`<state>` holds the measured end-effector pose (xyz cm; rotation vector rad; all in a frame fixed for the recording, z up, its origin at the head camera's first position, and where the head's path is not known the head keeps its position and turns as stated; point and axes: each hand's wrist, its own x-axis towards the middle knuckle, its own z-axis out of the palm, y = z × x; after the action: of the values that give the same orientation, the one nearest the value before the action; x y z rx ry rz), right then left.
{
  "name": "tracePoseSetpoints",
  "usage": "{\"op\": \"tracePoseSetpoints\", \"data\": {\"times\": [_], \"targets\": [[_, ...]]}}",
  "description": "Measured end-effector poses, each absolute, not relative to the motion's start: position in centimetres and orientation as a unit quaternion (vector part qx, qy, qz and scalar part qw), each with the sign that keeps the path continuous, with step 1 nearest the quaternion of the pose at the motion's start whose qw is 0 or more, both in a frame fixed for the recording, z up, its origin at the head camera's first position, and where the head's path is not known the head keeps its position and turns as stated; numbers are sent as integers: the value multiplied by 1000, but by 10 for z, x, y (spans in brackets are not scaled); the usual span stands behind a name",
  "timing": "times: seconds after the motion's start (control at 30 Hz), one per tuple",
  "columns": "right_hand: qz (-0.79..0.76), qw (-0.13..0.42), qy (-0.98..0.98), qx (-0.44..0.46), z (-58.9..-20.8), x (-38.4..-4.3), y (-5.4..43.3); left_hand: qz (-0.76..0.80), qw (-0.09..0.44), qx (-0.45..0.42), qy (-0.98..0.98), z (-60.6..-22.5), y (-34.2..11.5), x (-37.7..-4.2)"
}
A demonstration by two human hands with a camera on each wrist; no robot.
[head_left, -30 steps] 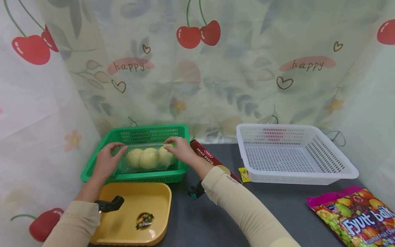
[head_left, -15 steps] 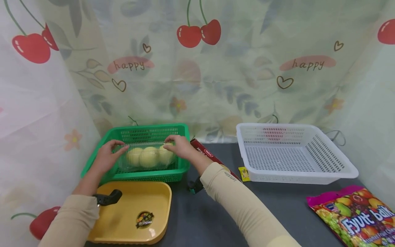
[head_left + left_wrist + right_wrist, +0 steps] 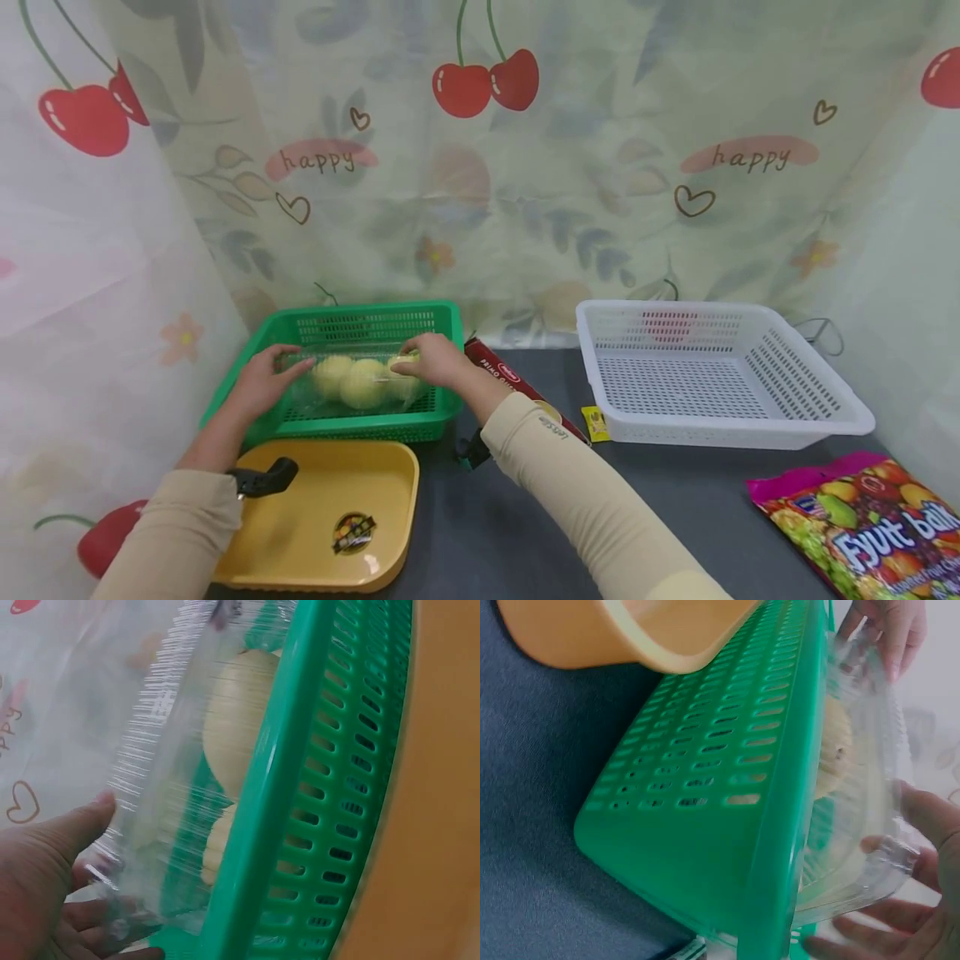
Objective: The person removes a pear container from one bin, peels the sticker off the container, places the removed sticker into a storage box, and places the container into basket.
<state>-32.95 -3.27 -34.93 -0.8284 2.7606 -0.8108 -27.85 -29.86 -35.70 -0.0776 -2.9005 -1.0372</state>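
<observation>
A clear plastic box [image 3: 358, 350] with pale, round, yellowish fruit [image 3: 365, 384] in it sits in the green basket [image 3: 352, 427]. My left hand [image 3: 262, 381] holds the box's left end; in the left wrist view its thumb presses the ribbed upper edge, with the other fingers curled below. At the other end my right hand [image 3: 441, 362] grips the box between thumb and fingers, as the right wrist view shows, just over the basket's rim. The basket wall hides the lower part of the fruit in both wrist views.
A yellow tray [image 3: 315, 533] lies in front of the green basket. To its right are a dark red "Primo Gusto" box [image 3: 498, 369], partly behind the right arm, and a small yellow packet [image 3: 596, 423]. Further right stand a white basket [image 3: 712, 433] and a "Fruit balls" candy bag [image 3: 862, 525].
Both hands stay on the two ends of the box. The right thumb now covers more of the right-hand fruit, and the box looks slightly tilted.
</observation>
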Motion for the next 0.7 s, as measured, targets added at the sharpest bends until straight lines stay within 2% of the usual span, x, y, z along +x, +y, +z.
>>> {"op": "tracePoseSetpoints", "data": {"times": [0.33, 0.7], "targets": [[-251, 77, 927, -269, -354, -329, -38, -306, 13, -33, -951, -361, -296, -275], [-226, 109, 926, -282, -356, -325, -38, -298, -7, -53, -953, -358, -277, -278]]}}
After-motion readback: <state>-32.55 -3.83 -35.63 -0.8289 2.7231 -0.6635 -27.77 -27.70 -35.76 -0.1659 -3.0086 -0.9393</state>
